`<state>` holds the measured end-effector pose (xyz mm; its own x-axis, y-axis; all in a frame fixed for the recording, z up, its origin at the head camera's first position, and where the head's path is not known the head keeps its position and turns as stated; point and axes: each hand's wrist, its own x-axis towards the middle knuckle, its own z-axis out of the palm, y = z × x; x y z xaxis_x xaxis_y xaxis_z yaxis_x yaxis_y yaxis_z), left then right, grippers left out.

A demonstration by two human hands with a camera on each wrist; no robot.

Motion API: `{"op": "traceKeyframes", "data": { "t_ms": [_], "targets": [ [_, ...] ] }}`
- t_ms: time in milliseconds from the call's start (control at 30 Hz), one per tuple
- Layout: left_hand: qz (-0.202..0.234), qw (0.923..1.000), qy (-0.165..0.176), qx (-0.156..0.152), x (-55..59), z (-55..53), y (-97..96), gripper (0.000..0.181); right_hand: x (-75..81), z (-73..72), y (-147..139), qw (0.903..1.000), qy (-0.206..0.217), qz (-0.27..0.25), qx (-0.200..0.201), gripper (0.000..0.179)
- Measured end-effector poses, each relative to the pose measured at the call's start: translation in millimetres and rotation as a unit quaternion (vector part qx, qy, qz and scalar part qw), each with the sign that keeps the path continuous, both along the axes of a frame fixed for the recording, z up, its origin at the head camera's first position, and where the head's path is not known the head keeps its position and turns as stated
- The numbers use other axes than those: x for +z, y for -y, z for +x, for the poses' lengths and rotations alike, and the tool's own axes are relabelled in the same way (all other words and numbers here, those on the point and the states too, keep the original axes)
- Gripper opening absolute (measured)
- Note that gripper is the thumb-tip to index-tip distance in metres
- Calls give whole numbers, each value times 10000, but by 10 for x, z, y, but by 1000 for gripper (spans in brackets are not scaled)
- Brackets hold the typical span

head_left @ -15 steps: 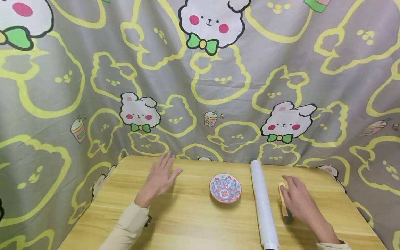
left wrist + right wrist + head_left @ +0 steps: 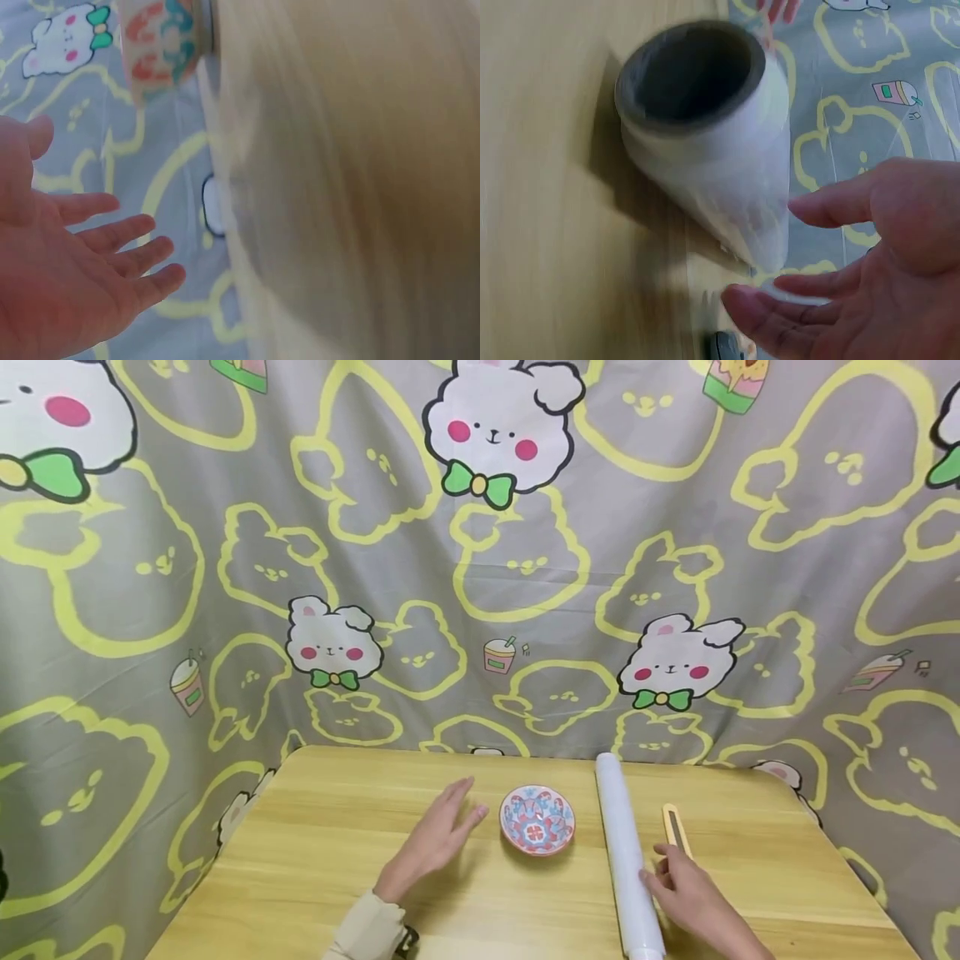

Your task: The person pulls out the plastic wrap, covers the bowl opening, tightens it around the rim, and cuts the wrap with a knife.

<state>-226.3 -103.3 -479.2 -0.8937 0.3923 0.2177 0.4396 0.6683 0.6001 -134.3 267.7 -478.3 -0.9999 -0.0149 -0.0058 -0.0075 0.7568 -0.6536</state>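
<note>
A small bowl with a red and blue pattern stands on the wooden table; its side shows at the top of the left wrist view. My left hand hovers to the left of the bowl, fingers extended and holding nothing. Right of the bowl lies a long roll of clear plastic film, whose hollow core end faces the right wrist camera. My right hand is at the roll's right side, thumb right by the film and fingers loosely bent. Just beyond that hand lies a yellow utility knife, partly hidden by the fingers.
The wooden table ends at the back against a grey curtain printed with yellow outlines and white cartoon rabbits. More of this cloth hangs along both sides.
My right hand has come away from the utility knife and moved left to the roll. My left hand has moved right and nearer, toward the bowl. The head view has shifted slightly.
</note>
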Motion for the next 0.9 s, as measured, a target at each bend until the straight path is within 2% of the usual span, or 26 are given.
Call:
{"op": "traceKeyframes", "data": {
  "t_ms": [67, 267, 467, 600, 700, 900],
  "targets": [
    [201, 9994, 249, -94, -45, 27, -91, 75, -16, 8, 43, 9997, 237, 1, -80, 65],
    [689, 9936, 819, -359, -134, 24, -306, 76, -23, -11, 240, 9987, 366, -180, -316, 78],
    [1196, 9839, 1268, -395, -213, 10, -423, 90, -18, -83, 454, 9968, 672, -198, -374, 67],
    [1771, 9704, 1573, -470, -246, -18, -464, 103, -17, -130, 547, 9968, 685, -189, -365, 61],
    [1987, 9621, 1806, -472, -266, -48, -486, 113, -16, -144, 589, 9973, 628, -239, -311, 59],
    [2193, 9561, 1869, -541, -270, -43, -545, 114, 9, -125, 602, 9965, 755, -241, -258, 58]
  ]
}}
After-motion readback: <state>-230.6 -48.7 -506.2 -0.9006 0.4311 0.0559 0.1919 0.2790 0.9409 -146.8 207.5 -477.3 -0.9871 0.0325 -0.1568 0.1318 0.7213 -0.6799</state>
